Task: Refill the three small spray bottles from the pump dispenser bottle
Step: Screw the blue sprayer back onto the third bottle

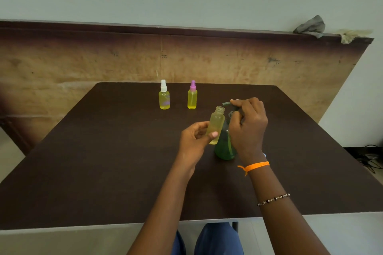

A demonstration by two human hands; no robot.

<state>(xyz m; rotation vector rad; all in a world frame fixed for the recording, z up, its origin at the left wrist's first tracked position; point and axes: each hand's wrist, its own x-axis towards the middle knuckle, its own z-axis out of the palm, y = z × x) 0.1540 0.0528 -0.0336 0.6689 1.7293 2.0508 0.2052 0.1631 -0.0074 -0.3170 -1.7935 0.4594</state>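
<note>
My left hand (193,138) holds an uncapped small bottle (216,125) of pale yellow liquid, tilted slightly, its open neck just under the spout of the pump. My right hand (248,124) rests on top of the green pump dispenser bottle (224,147), which stands on the table; its fingers cover the pump head (227,103). Two more small yellow spray bottles stand upright at the far side of the table: one with a white cap (164,96), one with a pink cap (192,96).
The dark brown table (103,161) runs from the near edge to a wooden board wall behind. A grey rag (310,27) lies on the board's top edge at the right. Cables (371,159) lie on the floor to the right.
</note>
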